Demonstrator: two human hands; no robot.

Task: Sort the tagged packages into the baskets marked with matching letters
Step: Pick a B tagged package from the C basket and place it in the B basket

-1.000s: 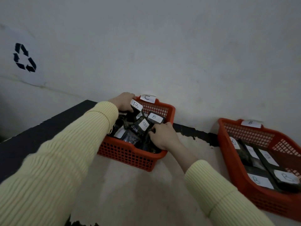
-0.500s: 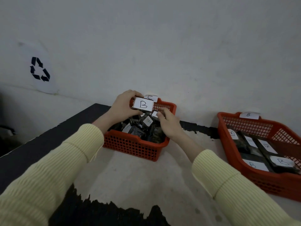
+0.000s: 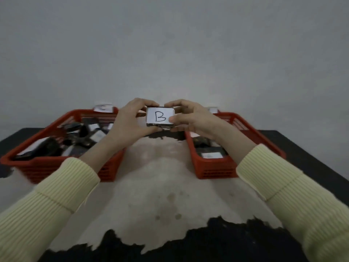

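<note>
A small dark package with a white tag marked B (image 3: 160, 117) is held up between the two baskets, above the table. My left hand (image 3: 130, 121) grips its left side and my right hand (image 3: 190, 118) grips its right side. The red basket on the left (image 3: 47, 167) carries a blurred white label (image 3: 103, 107) on its far rim and holds several dark tagged packages. The red basket on the right (image 3: 213, 169) holds a few tagged packages; its label (image 3: 213, 110) is mostly hidden behind my right hand.
The table (image 3: 166, 195) has a worn pale patch in the middle with black paint around it. A plain grey wall (image 3: 170, 53) stands right behind the baskets. The table's black right edge (image 3: 311, 159) runs near the right basket.
The B-tagged package has come out of the left basket and now sits centred between both baskets. My right hand has joined my left hand on it. The view has swung right.
</note>
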